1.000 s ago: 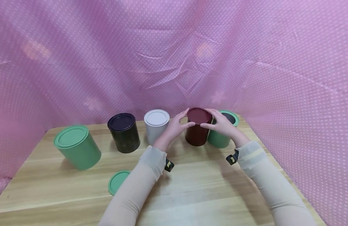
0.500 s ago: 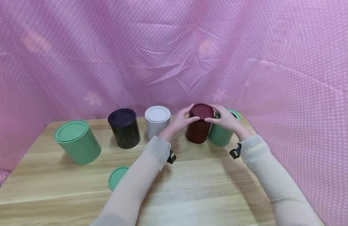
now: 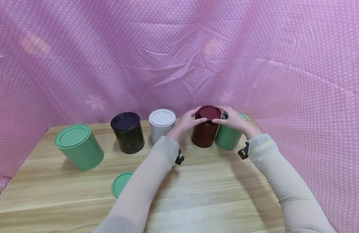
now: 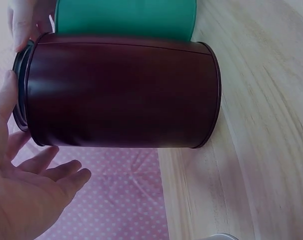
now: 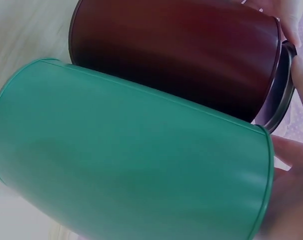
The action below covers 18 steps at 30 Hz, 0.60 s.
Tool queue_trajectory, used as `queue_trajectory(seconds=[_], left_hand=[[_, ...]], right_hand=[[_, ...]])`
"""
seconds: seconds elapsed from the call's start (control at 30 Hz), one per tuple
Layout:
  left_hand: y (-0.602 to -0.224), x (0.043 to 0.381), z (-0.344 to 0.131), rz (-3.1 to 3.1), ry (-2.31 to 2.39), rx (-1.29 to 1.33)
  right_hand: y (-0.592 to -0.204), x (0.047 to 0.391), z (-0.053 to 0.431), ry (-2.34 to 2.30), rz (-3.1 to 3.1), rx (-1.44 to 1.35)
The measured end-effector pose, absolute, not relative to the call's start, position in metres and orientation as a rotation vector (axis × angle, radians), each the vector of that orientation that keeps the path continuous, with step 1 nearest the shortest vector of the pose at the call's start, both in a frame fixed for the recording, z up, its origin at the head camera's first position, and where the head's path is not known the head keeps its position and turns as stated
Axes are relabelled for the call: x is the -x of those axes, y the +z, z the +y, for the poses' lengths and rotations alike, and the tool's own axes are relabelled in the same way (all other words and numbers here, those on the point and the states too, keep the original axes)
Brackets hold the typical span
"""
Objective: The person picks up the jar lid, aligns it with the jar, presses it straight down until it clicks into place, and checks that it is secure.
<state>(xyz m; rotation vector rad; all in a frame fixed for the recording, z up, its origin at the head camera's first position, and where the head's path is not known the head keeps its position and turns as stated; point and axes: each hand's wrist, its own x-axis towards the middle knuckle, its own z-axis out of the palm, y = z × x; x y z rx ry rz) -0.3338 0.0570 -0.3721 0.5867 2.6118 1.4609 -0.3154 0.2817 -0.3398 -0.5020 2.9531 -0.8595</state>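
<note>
A dark red can (image 3: 203, 135) stands upright at the back right of the wooden table. Its dark red lid (image 3: 210, 113) is raised off the rim; the wrist views show a gap between lid (image 4: 20, 95) and can. With thumb at the near edge and fingers round the side, my left hand (image 3: 188, 123) pinches the lid's left part. My right hand (image 3: 234, 121) pinches the other side in the same way. Right against the red can is a green can (image 3: 228, 137), lidless, its opening partly hidden behind my right hand.
To the left stand a white can (image 3: 162, 117), a black can (image 3: 129, 137) and a larger green can (image 3: 84, 150), each lidded. A loose green lid (image 3: 121, 183) lies on the table (image 3: 202, 194), partly behind my left forearm. Pink dotted cloth (image 3: 179, 71) hangs round the table.
The red lid has come up from the can's rim, carried by both hands, which have closed in on it and shifted slightly up and right. The head view has tilted slightly.
</note>
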Motion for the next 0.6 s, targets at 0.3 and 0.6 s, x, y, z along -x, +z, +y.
queue_trajectory(seconds=[0.3,0.6], left_hand=[[-0.3741,0.3360,0.0532,2.619,1.399,-0.630],[-0.3744,0.3415,0.0502,2.640,1.373,-0.668]], right_hand=[[-0.3423,0.3172,0.2773,-0.839,2.913,0.472],[-0.3412,0.3192,0.2745,-0.805,2.918,0.475]])
